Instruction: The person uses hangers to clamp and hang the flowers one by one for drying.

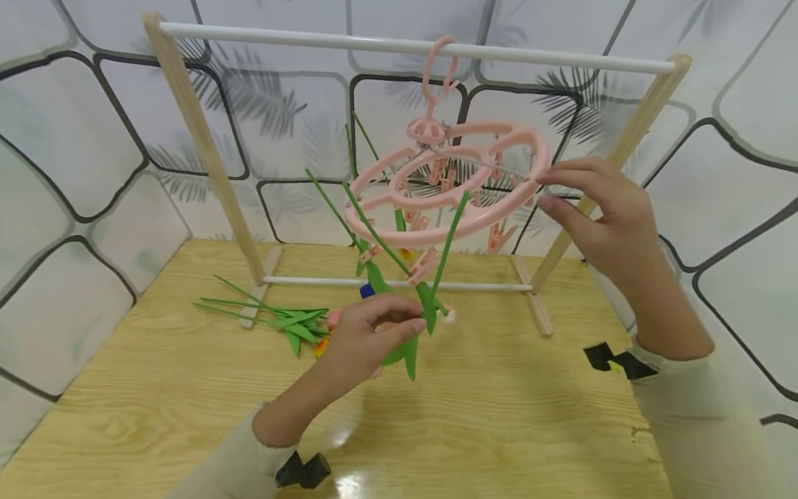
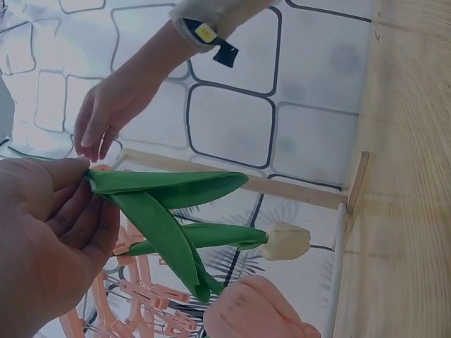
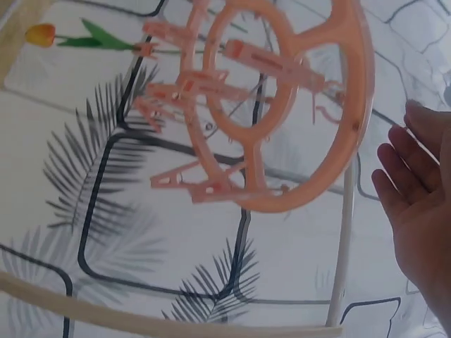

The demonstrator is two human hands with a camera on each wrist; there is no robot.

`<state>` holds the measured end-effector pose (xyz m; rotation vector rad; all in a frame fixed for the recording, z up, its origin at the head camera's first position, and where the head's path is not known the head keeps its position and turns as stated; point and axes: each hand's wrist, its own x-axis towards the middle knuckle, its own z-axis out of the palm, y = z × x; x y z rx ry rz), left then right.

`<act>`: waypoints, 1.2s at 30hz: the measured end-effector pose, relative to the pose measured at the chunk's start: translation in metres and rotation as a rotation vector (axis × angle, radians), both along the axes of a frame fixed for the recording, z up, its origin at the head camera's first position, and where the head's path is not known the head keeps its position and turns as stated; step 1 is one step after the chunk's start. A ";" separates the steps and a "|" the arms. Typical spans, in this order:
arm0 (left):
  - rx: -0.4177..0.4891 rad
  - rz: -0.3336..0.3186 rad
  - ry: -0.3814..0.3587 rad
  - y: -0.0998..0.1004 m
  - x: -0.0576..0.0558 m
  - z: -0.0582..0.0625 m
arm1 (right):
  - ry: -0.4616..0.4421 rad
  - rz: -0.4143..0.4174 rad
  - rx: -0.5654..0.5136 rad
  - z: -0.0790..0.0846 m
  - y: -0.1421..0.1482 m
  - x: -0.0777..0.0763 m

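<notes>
My left hand pinches an artificial pink tulip by its green stem, head hanging downward, just below the front of a pink clip hanger. Beside it a white tulip hangs head down below the hanger's clips. A yellow-orange tulip is held by a clip toward the back, and a blue tulip shows past the left hand. My right hand is at the hanger's right edge, fingers extended. In the right wrist view a gap separates those fingers from the ring.
The hanger hooks over the white top bar of a wooden rack. Several loose tulips lie on the wooden table at the left. Bare pink clips dangle from the ring. A patterned cloth backdrop surrounds the table.
</notes>
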<state>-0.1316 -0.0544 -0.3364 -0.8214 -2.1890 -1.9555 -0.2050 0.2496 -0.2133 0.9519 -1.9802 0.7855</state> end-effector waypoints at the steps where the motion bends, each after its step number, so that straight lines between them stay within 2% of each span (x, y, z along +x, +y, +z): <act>1: 0.002 -0.007 0.003 0.000 0.000 0.000 | 0.001 0.006 0.035 0.004 0.005 -0.005; 4: -0.003 -0.019 -0.006 0.000 0.000 0.000 | -0.005 0.038 0.120 0.013 0.017 -0.021; 8: -0.020 -0.023 -0.028 0.000 0.001 0.000 | -0.032 0.135 0.205 0.018 0.024 -0.040; 13: -0.039 -0.042 -0.006 0.001 0.002 0.000 | -0.065 0.203 0.249 0.019 0.025 -0.049; 17: -0.045 -0.047 0.037 0.001 0.003 0.003 | -0.064 0.241 0.256 0.018 0.020 -0.047; 21: -0.042 -0.051 0.044 0.002 0.004 0.005 | -0.025 0.264 0.282 0.017 0.011 -0.041; 29: -0.014 -0.066 0.070 0.002 0.007 0.007 | 0.103 0.320 0.274 0.019 -0.021 -0.024; 36: -0.017 -0.062 0.107 0.001 0.008 0.008 | 0.133 0.384 0.283 0.026 -0.051 -0.014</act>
